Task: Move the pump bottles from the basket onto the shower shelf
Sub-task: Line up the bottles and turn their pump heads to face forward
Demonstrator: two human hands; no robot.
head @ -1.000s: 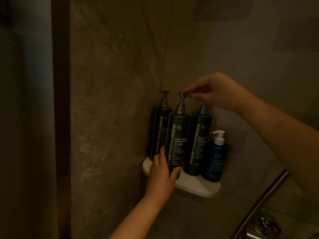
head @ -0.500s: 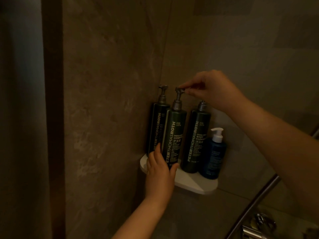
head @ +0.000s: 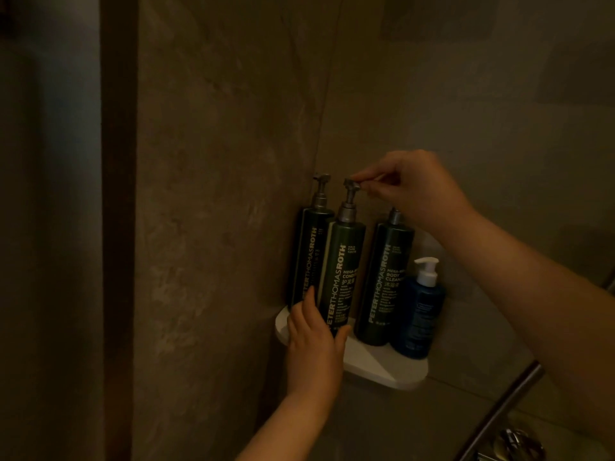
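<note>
Three tall dark green pump bottles stand on a white corner shelf [head: 382,369] in the shower. The left bottle [head: 307,247] is against the wall. The middle bottle [head: 344,271] leans slightly; my left hand [head: 314,344] grips its base while my right hand [head: 409,188] pinches its pump head [head: 351,185]. The right bottle [head: 387,277] stands upright beneath my right wrist, its pump top hidden. A small blue bottle with a white pump [head: 421,314] sits at the shelf's right end. No basket is in view.
Stone walls meet in the corner behind the shelf. A dark vertical frame [head: 118,227] runs down the left. A metal bar [head: 502,410] and a chrome fitting [head: 515,444] lie at the lower right.
The middle bottle has shifted a little left toward the left bottle, opening a gap to the right one. Both hands keep their hold on it.
</note>
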